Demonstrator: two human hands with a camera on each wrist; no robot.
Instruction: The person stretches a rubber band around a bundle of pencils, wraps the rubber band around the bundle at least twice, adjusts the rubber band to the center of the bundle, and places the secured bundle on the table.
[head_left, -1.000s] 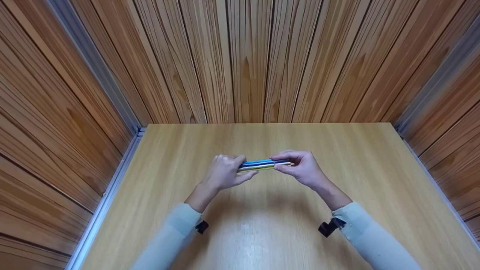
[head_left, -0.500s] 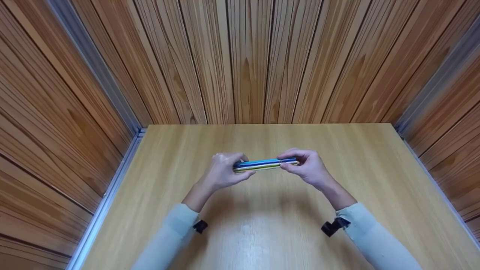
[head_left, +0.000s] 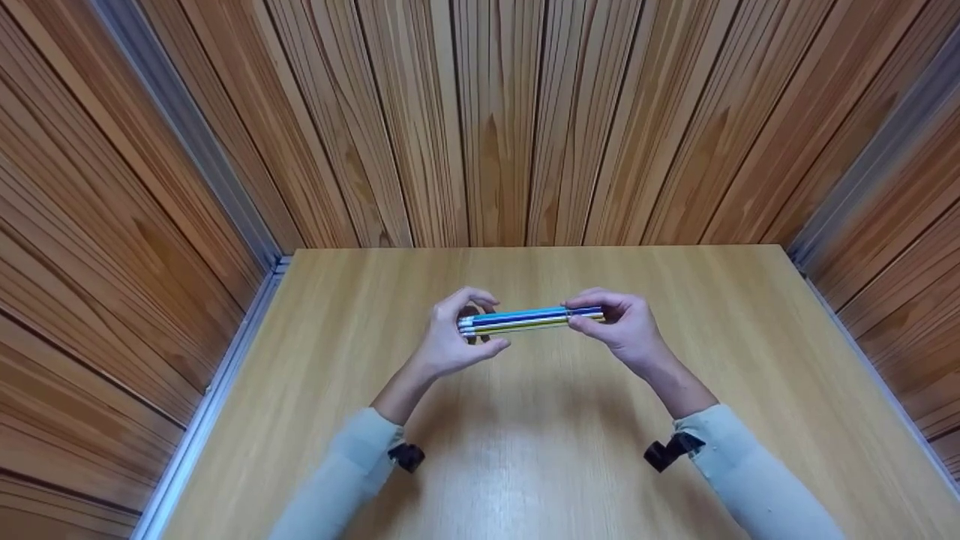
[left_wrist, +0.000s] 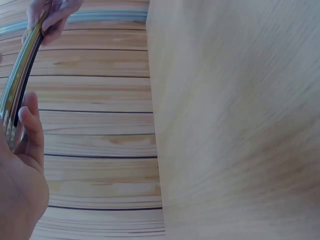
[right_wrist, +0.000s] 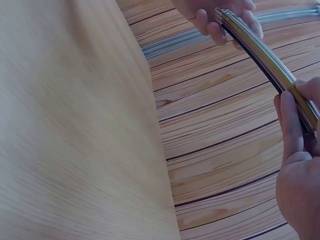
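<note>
A bundle of several pencils (head_left: 517, 319), in light blue, dark blue, white and yellow-green, is held level above the table. My right hand (head_left: 626, 330) pinches its right end between thumb and fingers. Around the left end, where pale tips line up, my left hand (head_left: 450, 337) forms a loose C. Its thumb stands out below the bundle, apart from it, and some fingers pass behind. In the left wrist view, the pale ends of the pencils (left_wrist: 20, 75) lie close to the left fingers (left_wrist: 34, 130). The right wrist view shows the right thumb and fingers (right_wrist: 290, 120) on either side of the bundle.
Beneath both hands spreads a light wooden table (head_left: 510, 465). Wood-plank walls (head_left: 499, 135) rise behind and on both sides, with a grey metal rail (head_left: 225, 367) along the left edge. Small black cameras (head_left: 409, 456) sit at both wrists.
The bundle has shifted right and slightly up with my right hand. My left hand has spread around the left end, whose pale tips now show where they were hidden.
</note>
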